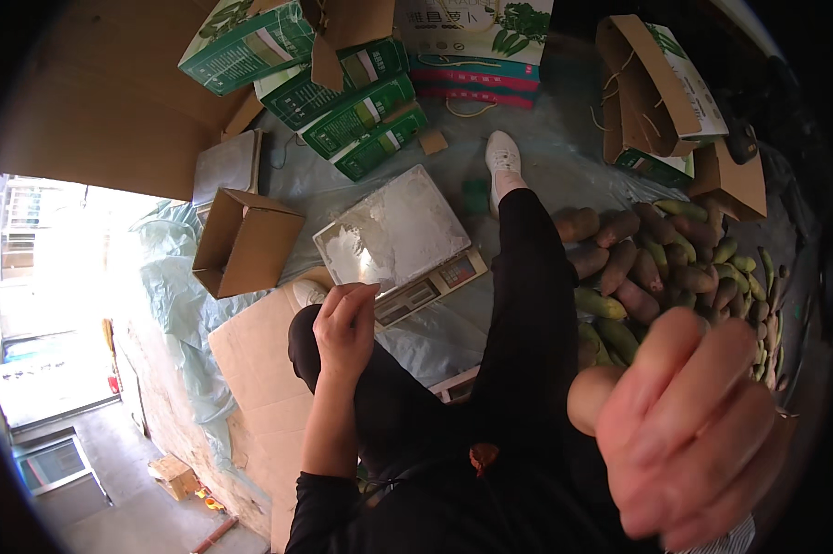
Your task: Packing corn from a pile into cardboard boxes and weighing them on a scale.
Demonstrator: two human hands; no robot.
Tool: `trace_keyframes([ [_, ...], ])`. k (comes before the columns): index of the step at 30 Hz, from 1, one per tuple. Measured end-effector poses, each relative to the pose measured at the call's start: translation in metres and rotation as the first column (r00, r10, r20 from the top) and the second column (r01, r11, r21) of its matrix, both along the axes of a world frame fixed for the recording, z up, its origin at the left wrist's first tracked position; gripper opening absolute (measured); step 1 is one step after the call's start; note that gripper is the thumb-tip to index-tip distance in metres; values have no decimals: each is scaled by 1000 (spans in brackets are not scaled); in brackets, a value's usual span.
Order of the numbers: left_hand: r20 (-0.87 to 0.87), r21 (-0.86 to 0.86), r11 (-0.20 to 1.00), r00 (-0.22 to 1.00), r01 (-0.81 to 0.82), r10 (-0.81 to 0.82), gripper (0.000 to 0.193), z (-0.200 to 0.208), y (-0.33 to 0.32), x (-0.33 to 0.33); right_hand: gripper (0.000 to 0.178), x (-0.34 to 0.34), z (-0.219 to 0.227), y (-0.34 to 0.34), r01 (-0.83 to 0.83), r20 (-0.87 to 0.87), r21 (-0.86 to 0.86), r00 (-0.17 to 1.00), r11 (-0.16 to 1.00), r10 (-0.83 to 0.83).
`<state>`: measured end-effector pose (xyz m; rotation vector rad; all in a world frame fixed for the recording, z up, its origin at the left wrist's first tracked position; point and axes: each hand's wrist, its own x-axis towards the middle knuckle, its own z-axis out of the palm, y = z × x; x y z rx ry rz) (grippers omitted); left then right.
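My left hand (345,325) is raised over my left knee, its fingers bent and closed, near the front edge of a flat electronic scale (402,231). Whitish smears cover the plate of the scale, and its display and keypad face me. Close to the camera and slightly blurred, my right hand (684,429) is curled into a loose fist with the thumb to its left. The insides of both hands are hidden, so anything in them does not show. Beyond my right hand lies a pile of long green and reddish-brown roots (642,268), which look like radishes.
Green printed cartons (356,111) are stacked at the far left of centre. An opened carton (652,92) with cord handles stands far right. A small brown box (245,242) sits left of the scale. Plastic sheeting (181,305) and flat cardboard (259,369) cover the floor.
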<state>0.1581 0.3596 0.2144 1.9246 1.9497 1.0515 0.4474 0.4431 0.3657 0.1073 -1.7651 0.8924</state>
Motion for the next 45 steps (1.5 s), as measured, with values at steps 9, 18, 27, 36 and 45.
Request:
trace_keyframes([
  [9,-10,22,997,997,70,-70,19,-3,16,14,26,23,54,-52,568,591,-167,712,806,-380],
  [18,-66,-40,997,996,66,-68,17,0,17,11,14,63,-178,83,654,432,-676,726,341,-536],
  [27,-85,-139,988,993,67,-79,14,-9,28,16,28,216,-330,170,978,817,109,-192,-180,-545],
  [36,-92,-224,974,996,-17,-4,14,-9,39,15,60,282,-320,256,897,954,288,-299,-335,21],
  [45,-122,-253,967,992,-16,-15,13,-11,46,16,49,304,-329,256,798,876,319,-454,-511,-162],
])
